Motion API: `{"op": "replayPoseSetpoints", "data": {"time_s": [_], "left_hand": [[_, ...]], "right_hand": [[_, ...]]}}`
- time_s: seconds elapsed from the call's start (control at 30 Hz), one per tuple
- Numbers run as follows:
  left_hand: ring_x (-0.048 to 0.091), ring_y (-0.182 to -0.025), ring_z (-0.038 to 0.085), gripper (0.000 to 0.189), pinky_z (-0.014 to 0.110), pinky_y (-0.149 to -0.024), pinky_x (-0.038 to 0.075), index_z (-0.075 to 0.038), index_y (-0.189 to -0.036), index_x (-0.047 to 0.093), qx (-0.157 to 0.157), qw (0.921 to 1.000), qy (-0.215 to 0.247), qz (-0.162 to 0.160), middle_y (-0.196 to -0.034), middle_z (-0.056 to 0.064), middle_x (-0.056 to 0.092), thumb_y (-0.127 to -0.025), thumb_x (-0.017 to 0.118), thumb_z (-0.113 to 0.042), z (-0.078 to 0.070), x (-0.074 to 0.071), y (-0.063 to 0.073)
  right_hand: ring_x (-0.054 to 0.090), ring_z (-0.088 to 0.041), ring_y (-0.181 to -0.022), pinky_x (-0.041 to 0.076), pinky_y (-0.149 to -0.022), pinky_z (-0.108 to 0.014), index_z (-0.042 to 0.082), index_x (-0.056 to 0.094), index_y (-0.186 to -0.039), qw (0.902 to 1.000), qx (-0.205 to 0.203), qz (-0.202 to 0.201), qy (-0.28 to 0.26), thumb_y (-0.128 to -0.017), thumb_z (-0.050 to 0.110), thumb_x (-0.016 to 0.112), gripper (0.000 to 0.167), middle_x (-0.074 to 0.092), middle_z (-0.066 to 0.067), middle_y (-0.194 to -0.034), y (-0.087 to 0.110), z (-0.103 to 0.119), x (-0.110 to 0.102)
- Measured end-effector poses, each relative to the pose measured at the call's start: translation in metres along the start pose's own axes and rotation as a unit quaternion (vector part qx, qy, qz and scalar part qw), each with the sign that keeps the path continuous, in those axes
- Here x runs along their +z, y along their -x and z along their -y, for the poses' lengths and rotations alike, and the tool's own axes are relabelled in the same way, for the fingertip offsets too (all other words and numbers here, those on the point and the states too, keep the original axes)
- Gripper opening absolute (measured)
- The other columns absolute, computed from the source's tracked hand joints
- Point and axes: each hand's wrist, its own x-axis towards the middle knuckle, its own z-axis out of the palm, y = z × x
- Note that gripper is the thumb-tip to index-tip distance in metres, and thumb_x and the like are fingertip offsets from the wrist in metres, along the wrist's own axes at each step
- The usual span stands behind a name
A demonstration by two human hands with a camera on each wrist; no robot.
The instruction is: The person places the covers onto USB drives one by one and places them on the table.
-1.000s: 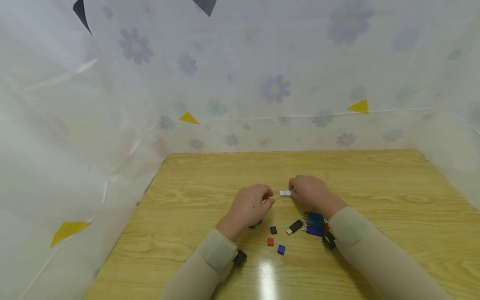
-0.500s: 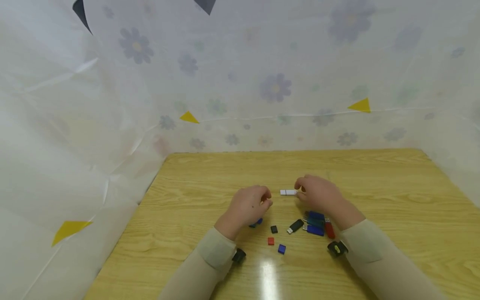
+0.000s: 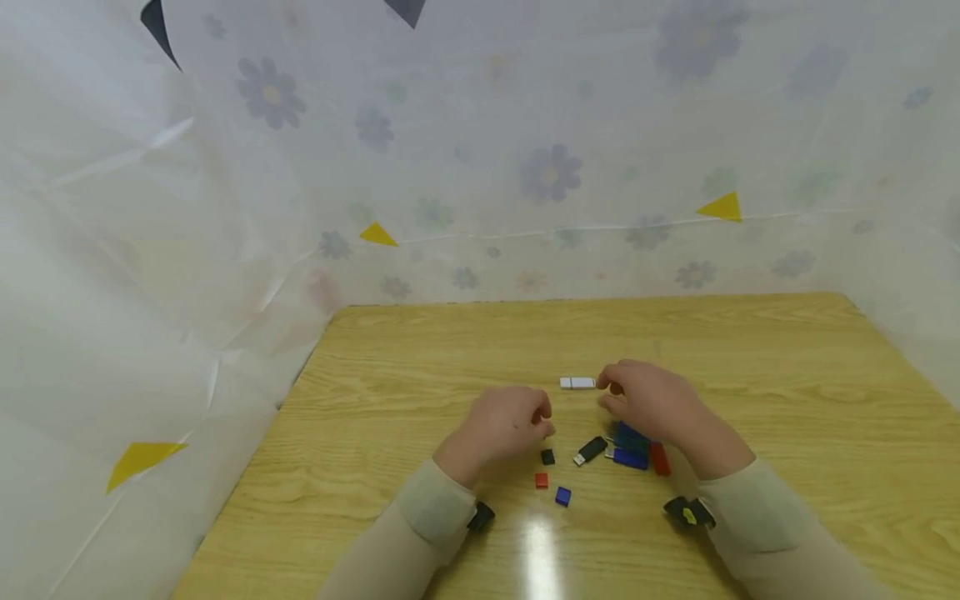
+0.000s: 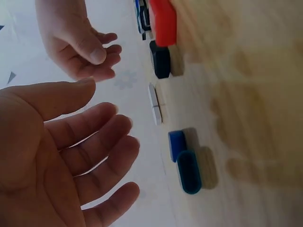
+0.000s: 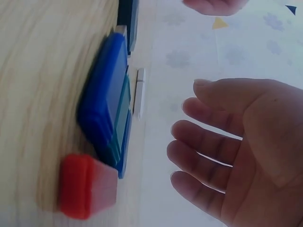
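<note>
A white USB stick (image 3: 577, 383) with its cap on lies at the far side of the group. My right hand (image 3: 652, 400) hovers just right of it, fingers loosely bent and nothing between them. To the left, my left hand (image 3: 502, 425) is held above the table, its fingers relaxed and holding nothing. In the left wrist view, a blue cap (image 4: 177, 145) and a teal cap (image 4: 189, 172) lie side by side; the left hand hides them from the head view. A black USB stick (image 3: 590, 451) with a bare plug lies between the hands.
Blue (image 3: 630, 459), teal (image 5: 122, 111) and red (image 3: 660, 459) USB sticks lie grouped near the right wrist. Loose caps, black (image 3: 548, 457), red (image 3: 542, 481) and blue (image 3: 563, 497), are nearer me. A floral sheet (image 3: 480, 167) hangs behind the wooden table (image 3: 390, 367).
My right hand has let go of the white USB stick and drawn back to the right. The left hand has shifted slightly nearer me, now covering the blue and teal caps in the head view.
</note>
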Motion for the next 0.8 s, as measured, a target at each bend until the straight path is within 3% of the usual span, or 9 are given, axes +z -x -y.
{"op": "replayPoseSetpoints", "data": {"time_s": [0.23,0.4,0.57,0.8], "left_hand": [[0.052,-0.065,0.005,0.012,0.028,-0.062,0.045,-0.022,-0.091,0.067,0.030,0.9972,-0.063,0.027,-0.074,-0.014,0.058,-0.094,0.071,-0.033,-0.007,0.011,0.006],[0.050,-0.064,0.009,0.015,0.032,-0.063,0.044,-0.024,-0.082,0.061,0.034,0.9946,-0.091,0.036,-0.070,-0.013,0.054,-0.088,0.075,-0.028,-0.011,0.015,0.010],[0.051,-0.067,0.008,0.018,0.036,-0.071,0.043,-0.026,-0.082,0.060,0.034,0.9924,-0.108,0.049,-0.073,-0.013,0.054,-0.087,0.077,-0.029,-0.015,0.017,0.012],[0.050,-0.065,0.008,0.015,0.034,-0.070,0.042,-0.024,-0.085,0.063,0.045,0.9910,-0.117,0.044,-0.072,-0.013,0.054,-0.090,0.075,-0.029,-0.016,0.020,0.010]], "right_hand": [[0.060,-0.015,-0.081,0.052,-0.070,-0.042,0.011,0.071,-0.114,0.9999,-0.016,-0.001,-0.002,-0.097,0.027,0.069,0.023,0.064,0.002,-0.096,0.002,0.004,-0.001],[0.059,-0.015,-0.079,0.052,-0.070,-0.041,0.011,0.071,-0.113,0.9998,-0.021,0.001,-0.004,-0.097,0.027,0.070,0.022,0.064,0.002,-0.095,0.002,0.006,-0.003],[0.059,-0.015,-0.080,0.052,-0.070,-0.041,0.011,0.071,-0.114,0.9998,-0.020,0.006,-0.006,-0.097,0.027,0.070,0.023,0.064,0.002,-0.095,0.003,0.006,-0.002],[0.060,-0.015,-0.082,0.052,-0.070,-0.042,0.014,0.072,-0.111,0.9996,-0.027,0.011,-0.007,-0.097,0.029,0.070,0.021,0.064,0.003,-0.096,0.003,0.005,0.002]]}}
